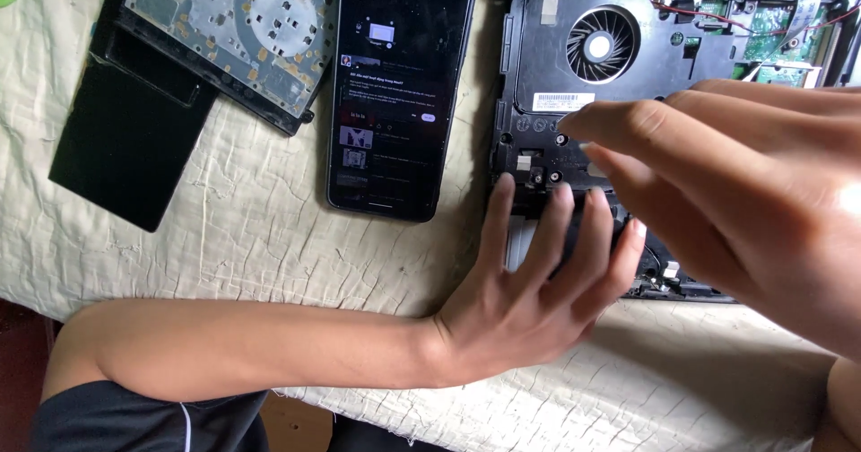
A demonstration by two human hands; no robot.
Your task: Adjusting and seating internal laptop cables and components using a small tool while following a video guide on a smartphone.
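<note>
Under both hands, part of the laptop base is hidden.

cream crinkled cloth over the table, dark floor below

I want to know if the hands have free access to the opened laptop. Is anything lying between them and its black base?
Nothing visible does. The left hand already rests its fingers on the near edge of the laptop base, and the right hand hovers right above it. The phone lies to the side on the cloth.
</note>
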